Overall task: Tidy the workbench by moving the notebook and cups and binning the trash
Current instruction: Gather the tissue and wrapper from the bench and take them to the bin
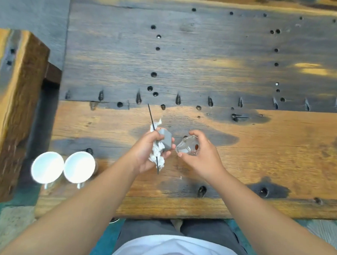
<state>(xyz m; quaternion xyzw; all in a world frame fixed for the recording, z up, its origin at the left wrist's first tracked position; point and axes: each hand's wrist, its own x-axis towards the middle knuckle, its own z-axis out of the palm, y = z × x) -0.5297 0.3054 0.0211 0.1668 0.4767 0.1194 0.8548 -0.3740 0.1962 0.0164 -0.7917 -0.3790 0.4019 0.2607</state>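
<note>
Over the near middle of the wooden workbench (264, 149), my left hand (144, 151) grips a bundle of trash: crumpled white tissue (156, 157), a thin black stick (151, 117) poking up and away, and a small grey block (166, 139). Just to its right, my right hand (201, 157) is closed around a crumpled piece of clear plastic (187, 146). Two white cups (47, 167) (79, 167) stand side by side at the bench's near left corner. No notebook is in view.
A thick wooden block or vise jaw (6, 111) stands off the bench's left end. The benchtop has many drilled holes and dark stains. Grey floor lies at the upper left, teal floor near my legs.
</note>
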